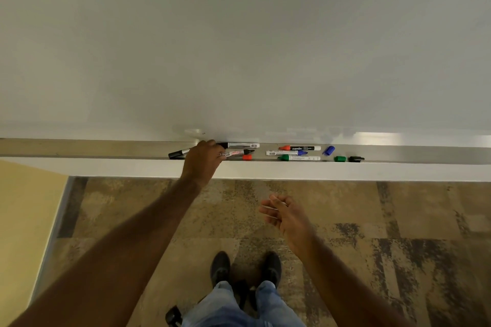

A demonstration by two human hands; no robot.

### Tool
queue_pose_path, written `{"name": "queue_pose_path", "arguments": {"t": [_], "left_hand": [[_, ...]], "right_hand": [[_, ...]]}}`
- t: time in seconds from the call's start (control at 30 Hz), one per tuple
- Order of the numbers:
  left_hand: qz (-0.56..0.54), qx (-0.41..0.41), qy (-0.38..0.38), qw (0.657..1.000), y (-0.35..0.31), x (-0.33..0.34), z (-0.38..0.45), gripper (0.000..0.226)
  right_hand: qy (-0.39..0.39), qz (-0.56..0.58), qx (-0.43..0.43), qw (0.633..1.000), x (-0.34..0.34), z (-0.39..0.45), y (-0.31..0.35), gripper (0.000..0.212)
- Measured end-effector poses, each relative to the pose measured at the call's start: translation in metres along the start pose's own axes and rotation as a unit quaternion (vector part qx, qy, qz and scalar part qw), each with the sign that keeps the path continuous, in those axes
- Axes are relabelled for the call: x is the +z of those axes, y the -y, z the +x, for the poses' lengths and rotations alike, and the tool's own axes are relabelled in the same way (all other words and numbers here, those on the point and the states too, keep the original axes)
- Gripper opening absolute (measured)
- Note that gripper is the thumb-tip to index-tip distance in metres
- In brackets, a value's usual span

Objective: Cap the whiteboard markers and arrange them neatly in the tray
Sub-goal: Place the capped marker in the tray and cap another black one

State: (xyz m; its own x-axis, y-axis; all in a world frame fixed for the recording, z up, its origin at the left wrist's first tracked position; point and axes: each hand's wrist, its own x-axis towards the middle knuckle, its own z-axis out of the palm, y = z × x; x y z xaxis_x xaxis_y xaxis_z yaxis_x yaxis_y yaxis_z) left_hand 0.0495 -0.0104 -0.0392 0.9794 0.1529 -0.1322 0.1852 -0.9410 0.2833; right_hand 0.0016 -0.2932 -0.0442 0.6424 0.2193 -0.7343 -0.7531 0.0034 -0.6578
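Observation:
Several uncapped markers lie in the whiteboard tray (106, 148). My left hand (202, 162) reaches into the tray and closes on a marker with a black tip (236, 153). A black marker (178, 153) sticks out to its left, and another marker (243, 145) lies behind. To the right lie a red-tipped marker (299, 148), a blue-tipped marker (285, 153) and a green-tipped marker (300, 158). Loose caps lie about: red (247, 157), blue (329, 150), green (340, 159), black (356, 159). My right hand (287, 216) hangs below the tray, fingers apart, holding nothing.
The whiteboard (239, 48) fills the upper view. Below the tray's white front edge (345, 171) is patterned carpet, with my shoes (247, 268) and jeans at the bottom. A yellow wall (24, 207) is at the left. A small dark object (174, 316) lies on the floor.

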Motion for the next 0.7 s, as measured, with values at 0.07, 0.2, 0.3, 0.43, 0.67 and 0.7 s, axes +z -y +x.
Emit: {"name": "queue_pose_path", "arguments": {"t": [0.07, 0.2, 0.3, 0.43, 0.67, 0.7], "left_hand": [[-0.062, -0.024, -0.024, 0.997, -0.003, 0.003, -0.015, 0.023], [-0.219, -0.094, -0.016, 0.971, -0.026, 0.017, -0.057, 0.016], [-0.297, -0.109, 0.017, 0.948, -0.049, 0.033, -0.094, 0.014], [-0.341, -0.131, 0.025, 0.931, -0.067, 0.052, -0.124, 0.02], [-0.388, -0.115, 0.046, 0.913, -0.07, 0.049, -0.117, 0.025], [-0.391, -0.113, 0.05, 0.912, -0.069, 0.046, -0.11, 0.022]], "right_hand": [[0.002, -0.002, 0.001, 1.0, 0.002, 0.001, 0.001, 0.02], [0.012, -0.042, -0.02, 0.999, 0.013, 0.003, 0.004, 0.019], [0.019, -0.079, -0.05, 0.995, 0.024, 0.003, 0.008, 0.018], [0.019, -0.133, -0.078, 0.988, 0.034, 0.003, 0.012, 0.019], [-0.013, -0.164, -0.107, 0.98, 0.03, 0.006, 0.011, 0.024], [-0.017, -0.168, -0.109, 0.98, 0.027, 0.006, 0.011, 0.024]]}}
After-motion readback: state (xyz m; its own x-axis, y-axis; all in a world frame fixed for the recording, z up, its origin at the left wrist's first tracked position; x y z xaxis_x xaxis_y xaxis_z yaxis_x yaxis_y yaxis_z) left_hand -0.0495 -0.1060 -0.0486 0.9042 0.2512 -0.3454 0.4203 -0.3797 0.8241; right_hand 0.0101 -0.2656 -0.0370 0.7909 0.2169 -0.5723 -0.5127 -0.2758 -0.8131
